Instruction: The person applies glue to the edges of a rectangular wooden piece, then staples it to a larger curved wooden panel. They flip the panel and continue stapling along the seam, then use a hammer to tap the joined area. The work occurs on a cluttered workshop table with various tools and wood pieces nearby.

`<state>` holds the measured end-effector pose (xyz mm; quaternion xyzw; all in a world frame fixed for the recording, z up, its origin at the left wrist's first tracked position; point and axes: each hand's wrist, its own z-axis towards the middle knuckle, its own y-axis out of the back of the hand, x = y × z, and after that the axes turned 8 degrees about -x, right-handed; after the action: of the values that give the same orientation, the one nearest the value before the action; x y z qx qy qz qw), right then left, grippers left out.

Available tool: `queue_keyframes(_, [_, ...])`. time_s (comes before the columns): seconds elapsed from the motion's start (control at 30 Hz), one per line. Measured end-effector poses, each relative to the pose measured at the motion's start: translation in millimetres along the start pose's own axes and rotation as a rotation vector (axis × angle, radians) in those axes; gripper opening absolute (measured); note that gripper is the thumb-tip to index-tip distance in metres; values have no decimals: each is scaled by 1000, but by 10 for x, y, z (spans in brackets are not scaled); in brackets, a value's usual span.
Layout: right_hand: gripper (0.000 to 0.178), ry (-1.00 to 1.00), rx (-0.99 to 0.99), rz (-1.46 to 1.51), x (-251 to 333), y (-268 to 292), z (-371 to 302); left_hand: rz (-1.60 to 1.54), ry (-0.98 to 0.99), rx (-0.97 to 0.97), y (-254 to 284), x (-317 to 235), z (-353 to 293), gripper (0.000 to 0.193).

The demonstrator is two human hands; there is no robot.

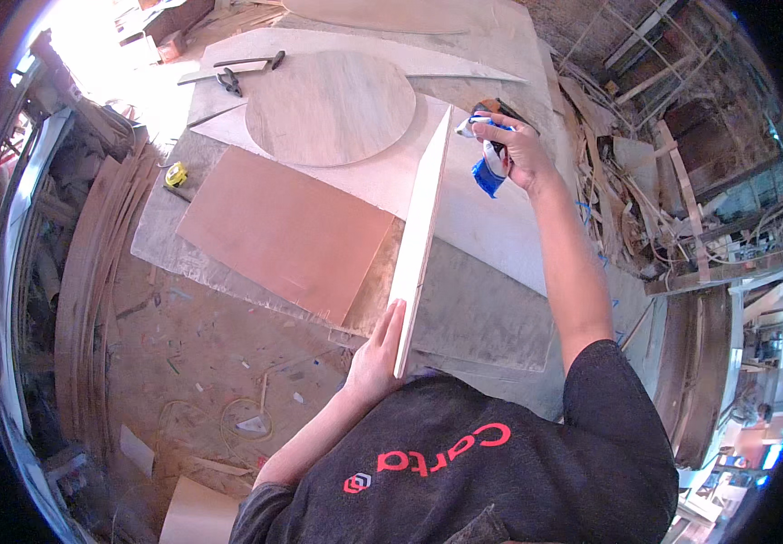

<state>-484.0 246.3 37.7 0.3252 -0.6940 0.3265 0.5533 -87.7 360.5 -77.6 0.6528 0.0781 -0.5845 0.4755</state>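
A long pale board (424,236) stands tilted on its edge in front of me, its narrow side toward me. My left hand (379,356) grips its near end, fingers laid along its left face; the thumb is hidden. Over the far right part of the table, my right hand (520,152) is closed around a crumpled-looking blue and white item (491,172), whose exact kind I cannot make out. It is close to the board's far end. Left of the board lies a flat brown rectangular sheet (287,236), and beyond it a round wooden disc (331,107).
A hammer (251,63) and pliers (228,82) lie by the disc. A yellow tape measure (176,175) sits at the worktable's (160,227) left edge. Scrap wood (632,199) is heaped at right; long strips (92,299) are stacked at left. Offcuts litter the floor (201,363).
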Motion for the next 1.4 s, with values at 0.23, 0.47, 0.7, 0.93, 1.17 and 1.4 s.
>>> queue_keyframes(0.23, [38,107,-72,-171,-37,70,585,54,-29,-2,-9,14,-17,78])
queue_keyframes(0.47, [29,242,-116,-357,-49,75,809,50,-39,-22,-8,0,-16,78])
queue_keyframes(0.7, [31,423,-181,-726,67,-23,844,16,-27,-54,-16,-32,-27,78])
queue_keyframes(0.93, [35,629,-182,-977,54,-8,1008,54,-81,-76,-44,-22,-22,77])
queue_keyframes(1.17, [29,611,-65,-934,66,19,1018,40,-37,-36,-29,-17,-24,80])
queue_keyframes(1.4, [27,556,-16,-953,80,-9,790,40,-66,-63,-38,4,-24,85])
